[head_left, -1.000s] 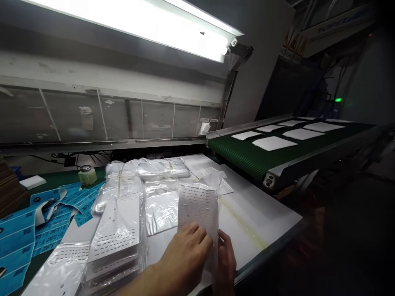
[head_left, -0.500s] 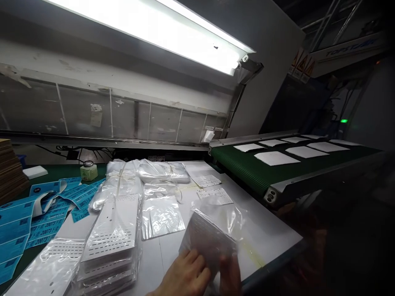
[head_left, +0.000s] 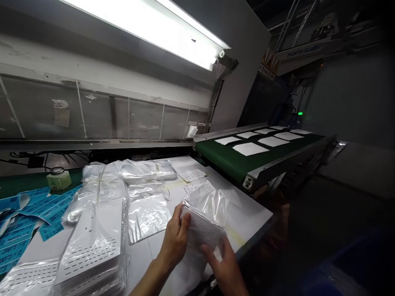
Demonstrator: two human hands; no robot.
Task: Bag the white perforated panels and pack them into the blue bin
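Note:
Between my two hands is a stack of white panels in a clear plastic bag (head_left: pixel 203 228), tilted above the near part of the white tabletop. My left hand (head_left: pixel 177 234) grips its upper left corner, thumb on the front face. On the lower right, my right hand (head_left: pixel 224 261) holds the edge with thumb and fingers. The loose mouth of the bag stands up past the far side of the stack. To the left lie a flat clear bag (head_left: pixel 148 216) and a pile of bagged white slotted panels (head_left: pixel 92 238).
Tied bundles of clear bags (head_left: pixel 148 169) lie behind. Blue printed label sheets (head_left: pixel 46 211) and a small glass jar (head_left: pixel 58 179) are at left. A green conveyor belt (head_left: pixel 222 158) at right carries several white panels (head_left: pixel 250 149). Two printed slips (head_left: pixel 193 175) lie near it.
My view has turned to the right. My left hand has moved from the near edge of the bagged stack up to its left corner, and the stack now tilts more toward me.

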